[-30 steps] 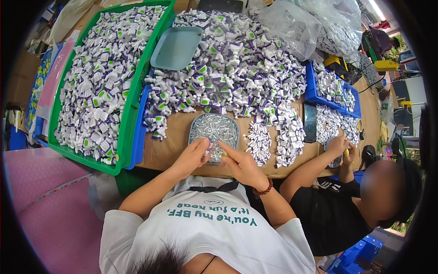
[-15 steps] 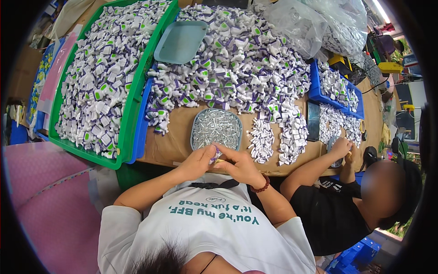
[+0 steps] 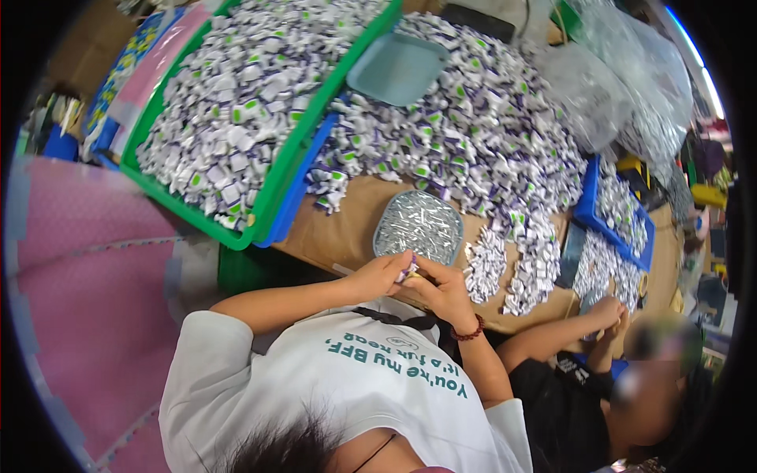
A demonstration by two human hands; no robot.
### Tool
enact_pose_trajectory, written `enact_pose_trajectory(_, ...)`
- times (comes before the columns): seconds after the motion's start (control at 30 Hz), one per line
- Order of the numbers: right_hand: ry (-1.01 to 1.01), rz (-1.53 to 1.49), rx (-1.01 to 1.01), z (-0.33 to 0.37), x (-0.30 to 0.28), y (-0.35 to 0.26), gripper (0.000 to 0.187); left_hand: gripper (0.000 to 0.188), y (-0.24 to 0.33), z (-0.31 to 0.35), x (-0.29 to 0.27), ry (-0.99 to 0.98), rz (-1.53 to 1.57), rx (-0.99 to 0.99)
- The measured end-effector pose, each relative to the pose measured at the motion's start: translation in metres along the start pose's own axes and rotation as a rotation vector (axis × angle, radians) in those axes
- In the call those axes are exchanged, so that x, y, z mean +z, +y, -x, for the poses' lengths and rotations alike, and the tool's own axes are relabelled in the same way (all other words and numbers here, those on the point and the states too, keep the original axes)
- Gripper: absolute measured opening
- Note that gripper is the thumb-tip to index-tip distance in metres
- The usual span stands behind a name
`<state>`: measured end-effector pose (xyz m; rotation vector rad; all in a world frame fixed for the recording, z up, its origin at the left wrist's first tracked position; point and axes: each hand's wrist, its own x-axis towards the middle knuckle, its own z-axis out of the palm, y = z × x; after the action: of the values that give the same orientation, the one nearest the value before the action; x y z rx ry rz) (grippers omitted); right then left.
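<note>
Close to my body, my left hand (image 3: 380, 273) and my right hand (image 3: 445, 290) meet at the near rim of a small grey-blue tray (image 3: 379, 230). Both have their fingers closed on a small white-and-purple plastic piece (image 3: 408, 269), mostly covered by the fingertips. Something yellow shows by my right fingertips, too small to make out. Shiny metal pins (image 3: 419, 223) fill the tray. Right of it lie a heap of small white parts (image 3: 486, 268) and a strip of white-and-purple pieces (image 3: 535, 268).
A green crate (image 3: 264, 221) full of white, purple and green pieces stands at left, beside a blue one (image 3: 296, 201). A large pile (image 3: 473, 134) covers the table's back, with an empty pale tray (image 3: 398, 69) on it. At right a co-worker's hands (image 3: 609, 314) work near a blue bin (image 3: 585, 206).
The whole view has turned and shifted, so the table things sit further right. My two hands stay together at the tray, the small piece still between their fingers.
</note>
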<state>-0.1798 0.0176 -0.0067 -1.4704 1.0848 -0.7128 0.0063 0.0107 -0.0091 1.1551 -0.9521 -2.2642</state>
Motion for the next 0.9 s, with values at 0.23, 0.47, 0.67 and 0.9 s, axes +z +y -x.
enact_pose_trajectory(0.23,0.068,-0.299,0.194,-0.008,-0.012,-0.016,0.033,0.038,0.084,0.011,-0.031,0.165,0.743,0.087)
enact_pose_trajectory(0.47,0.123,-0.155,0.178,-0.004,-0.019,-0.001,0.029,0.044,0.17,0.045,-0.065,0.123,0.436,0.697)
enact_pose_trajectory(0.67,0.177,0.706,-0.154,-0.008,-0.014,0.01,0.025,0.028,0.117,0.017,-0.066,0.393,0.22,0.522)
enact_pose_trajectory(0.9,0.203,0.921,-0.167,-0.021,-0.003,0.022,0.015,0.021,0.067,-0.01,-0.087,0.823,-0.736,0.679)
